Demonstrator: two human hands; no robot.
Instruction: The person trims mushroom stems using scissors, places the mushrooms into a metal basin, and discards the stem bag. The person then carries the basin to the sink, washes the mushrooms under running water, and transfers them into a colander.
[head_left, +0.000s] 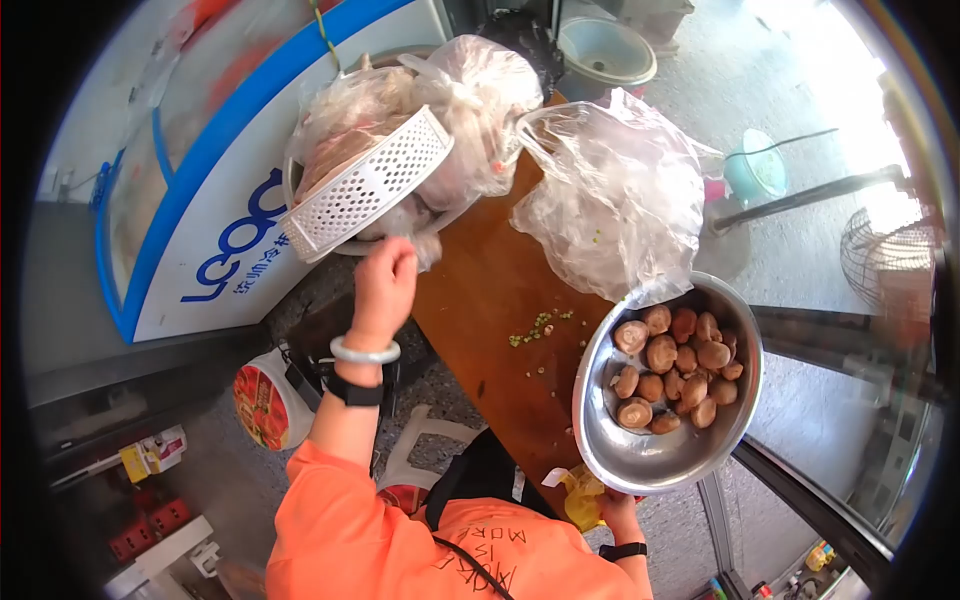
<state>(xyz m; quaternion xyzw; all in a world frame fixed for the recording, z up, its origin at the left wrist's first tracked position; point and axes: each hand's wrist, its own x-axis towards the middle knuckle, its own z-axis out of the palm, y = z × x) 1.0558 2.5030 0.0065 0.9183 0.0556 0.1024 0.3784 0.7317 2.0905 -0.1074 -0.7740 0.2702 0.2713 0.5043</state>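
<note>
Right of centre, steel bowl (pixel 640 460): tilted-looking, overlaps right edge of surface; what props its far side, can't tell.
Mushrooms (pixel 662 355): brown caps, loose pile inside bowl, mostly toward its upper right; bare metal toward bottom.
Right hand (pixel 622 512): lower right of frame, at bowl's near rim, beside crumpled yellow bag (pixel 582 497); fingers mostly hidden, can't tell if clamped on rim, bag or neither.
Left hand (pixel 384 285): left of centre, well apart from right hand, just below white basket; fingers look bent inward, can't tell if they pinch the clear plastic next to them.
White basket (pixel 370 185): upper left of centre, perforated, tipped on its side, leaning over bagged goods (pixel 485 85) in large basin (pixel 455 217).
Surface (pixel 480 300): brown, running diagonally through centre; chopped green bits (pixel 543 325) scattered beside bowl.
Clear plastic bag (pixel 610 190): upper centre, crumpled, lower end overlapping bowl rim.
Step, judged: handling stage, left hand at basket and bags, right hand by bowl; mushrooms whole, none seen on surface.
Next move, judged: calls for a sure hold on basket or plastic on left, bowl kept steady on right so mushrooms don't roll.
</note>
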